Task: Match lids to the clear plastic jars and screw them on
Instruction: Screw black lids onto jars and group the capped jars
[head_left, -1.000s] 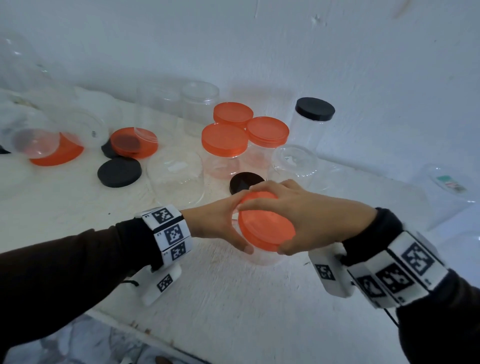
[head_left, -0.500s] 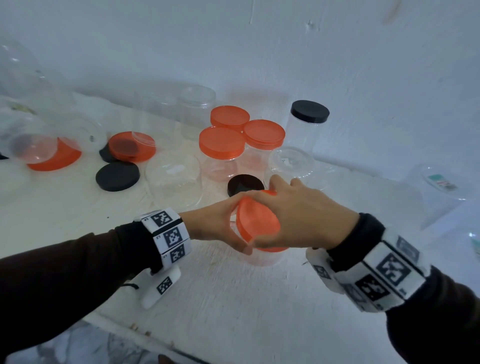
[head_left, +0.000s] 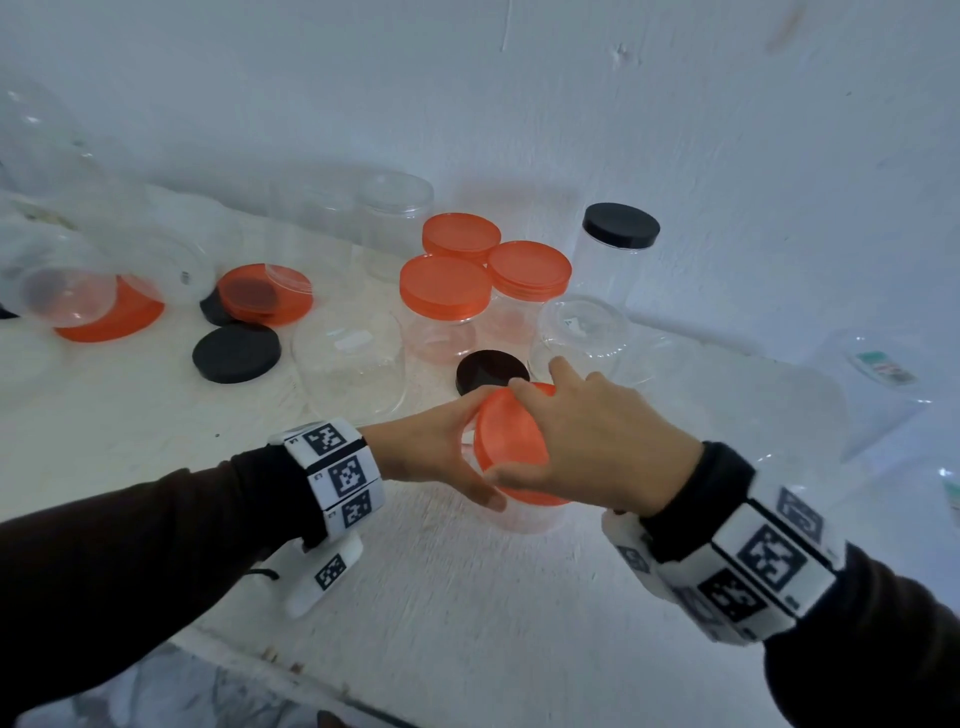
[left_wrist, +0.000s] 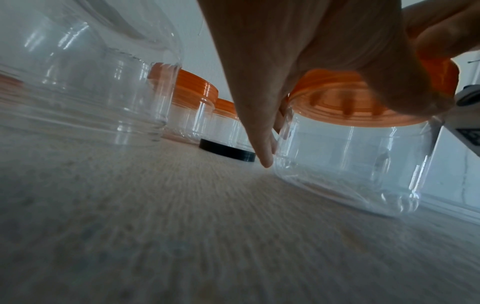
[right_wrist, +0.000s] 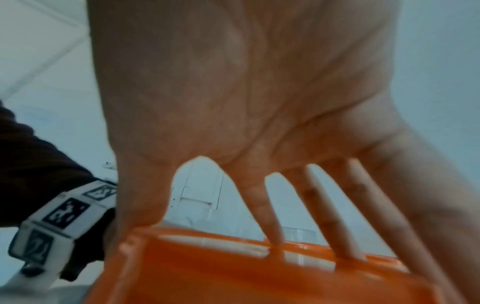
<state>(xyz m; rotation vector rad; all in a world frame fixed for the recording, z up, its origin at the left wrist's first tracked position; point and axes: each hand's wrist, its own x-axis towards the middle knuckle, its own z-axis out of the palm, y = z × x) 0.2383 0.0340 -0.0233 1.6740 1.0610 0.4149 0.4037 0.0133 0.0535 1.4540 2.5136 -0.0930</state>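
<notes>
Right hand (head_left: 597, 447) farther round orange lid (head_left: 506, 441) now.

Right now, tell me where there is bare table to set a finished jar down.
Bare table lies in front of both wrists, up to the near edge. A smaller bare patch sits left of the upturned clear jar, in front of the loose black lid. It is crowded around the orange-lidded jars behind the hands.

A right hand (right_wrist: 246, 92) fills the frame from above, its spread fingers (right_wrist: 262, 207) reaching down onto the rim of an orange lid (right_wrist: 233, 273). Clear plastic shows in the gaps between the fingers. Beside the thumb, a dark sleeve (right_wrist: 33, 160) carries a white marker band (right_wrist: 59, 218).
</notes>
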